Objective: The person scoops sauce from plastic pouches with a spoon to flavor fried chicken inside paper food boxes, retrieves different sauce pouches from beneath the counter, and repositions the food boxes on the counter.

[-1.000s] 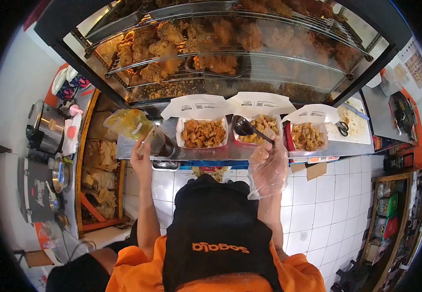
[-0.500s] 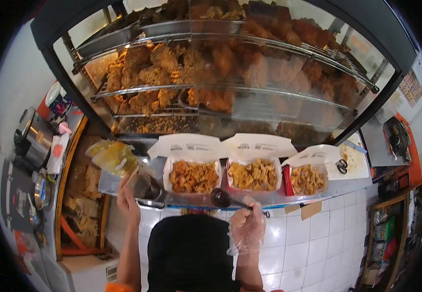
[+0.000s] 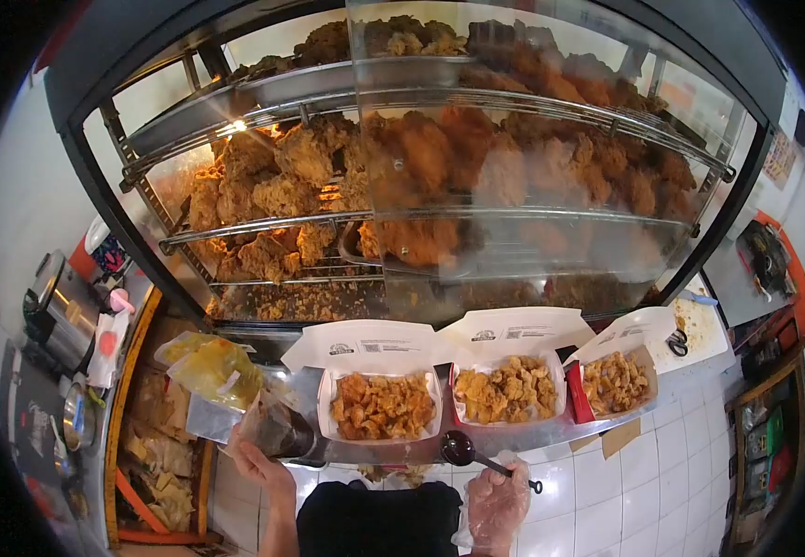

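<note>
My left hand (image 3: 268, 473) is at the near left side of a clear plastic bag of dark sauce (image 3: 283, 429), its fingers closed on the plastic edge. My right hand (image 3: 500, 501), in a clear plastic glove, grips the handle of a small black ladle (image 3: 458, 448). Dark, glossy sauce sits in the ladle's bowl, which hangs by the counter's front edge, below and between two open boxes. Fried chicken pieces fill the left box (image 3: 384, 406), the middle box (image 3: 508, 390) and the right box (image 3: 615, 382), all with lids raised.
A glass display cabinet (image 3: 532, 232) of fried chicken stands behind the boxes. A bag of yellowish food (image 3: 212, 371) lies left of the sauce. Scissors (image 3: 677, 343) rest on a white board (image 3: 704, 325) at the right. A metal pot (image 3: 64, 306) stands far left.
The view has tilted upward, so the counter and boxes appear lower. The ladle remains in my right hand near the boxes, and my left hand stays at the sauce bag.
</note>
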A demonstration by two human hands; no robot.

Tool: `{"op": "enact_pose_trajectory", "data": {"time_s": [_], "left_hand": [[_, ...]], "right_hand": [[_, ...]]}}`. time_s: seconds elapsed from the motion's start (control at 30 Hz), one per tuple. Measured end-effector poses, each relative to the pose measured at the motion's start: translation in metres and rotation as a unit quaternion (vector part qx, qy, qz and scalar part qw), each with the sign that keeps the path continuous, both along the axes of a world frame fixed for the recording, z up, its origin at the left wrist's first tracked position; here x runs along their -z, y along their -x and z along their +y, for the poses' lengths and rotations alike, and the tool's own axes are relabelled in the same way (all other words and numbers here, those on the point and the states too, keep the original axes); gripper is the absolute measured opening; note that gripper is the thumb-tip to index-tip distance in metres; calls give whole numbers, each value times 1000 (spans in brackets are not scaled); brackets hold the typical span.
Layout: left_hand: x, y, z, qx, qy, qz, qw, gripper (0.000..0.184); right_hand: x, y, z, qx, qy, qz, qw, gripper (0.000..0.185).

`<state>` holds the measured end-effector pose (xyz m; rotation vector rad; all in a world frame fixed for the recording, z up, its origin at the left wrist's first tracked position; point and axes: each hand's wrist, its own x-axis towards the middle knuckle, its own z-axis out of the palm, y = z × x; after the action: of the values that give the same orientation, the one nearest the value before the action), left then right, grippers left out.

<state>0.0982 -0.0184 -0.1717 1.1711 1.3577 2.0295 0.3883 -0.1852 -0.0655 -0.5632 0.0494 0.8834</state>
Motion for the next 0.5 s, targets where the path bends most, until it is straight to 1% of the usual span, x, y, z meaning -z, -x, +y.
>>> {"op": "enact_pose_trajectory", "data": {"time_s": [0.1, 0.2, 0.3, 0.4, 0.43, 0.5], "left_hand": [[-21, -11, -2, -33, -13, 138, 990, 46], [-32, -10, -2, -27, -30, 204, 978, 45], [-34, -12, 3, -14, -37, 165, 985, 46], [-25, -4, 5, 34, -32, 129, 990, 46], [-21, -2, 6, 14, -35, 121, 992, 47], [-22, -4, 10, -25, -42, 102, 994, 48]], "right_hand": [[3, 0, -2, 9, 22, 7, 1000, 24], [12, -1, -4, 18, 32, 3, 999, 25], [10, -4, -1, 17, 11, -11, 1000, 26], [9, -3, 3, 14, 6, -21, 1000, 26], [9, -2, 3, 14, 9, -23, 1000, 26], [-4, 2, 8, 35, 7, 11, 999, 26]]}}
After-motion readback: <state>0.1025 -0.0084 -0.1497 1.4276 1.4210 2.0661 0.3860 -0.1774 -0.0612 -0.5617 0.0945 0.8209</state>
